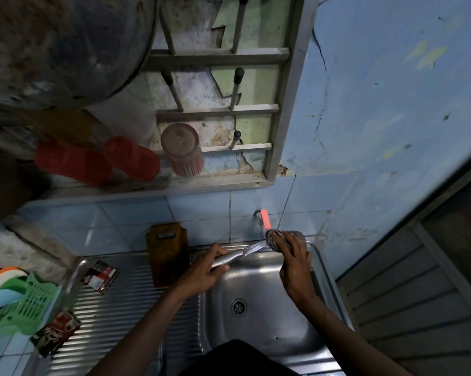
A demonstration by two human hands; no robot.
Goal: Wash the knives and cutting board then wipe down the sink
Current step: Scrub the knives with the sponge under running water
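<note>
While we look down from the head camera, our left hand [201,270] is curled round the metal handle of a knife [239,255], holding it over the sink [258,289] with the blade pointing toward our right hand [294,264]. That hand grips a bunched grey cloth [284,238] closed over the blade tip, just below the tap with the red spout [264,219]. We cannot tell whether water is running.

We judge that we are at the knife-washing step, with this blade being scrubbed. Just beyond the left hand, the wooden cutting board [167,253] leans against the tiled wall at the back of the draining board [115,316]; whether it has been washed we cannot say. We see only this one knife. The wiping of the sink looks not yet begun, since the cloth is busy on the blade, so that part at least is left
</note>
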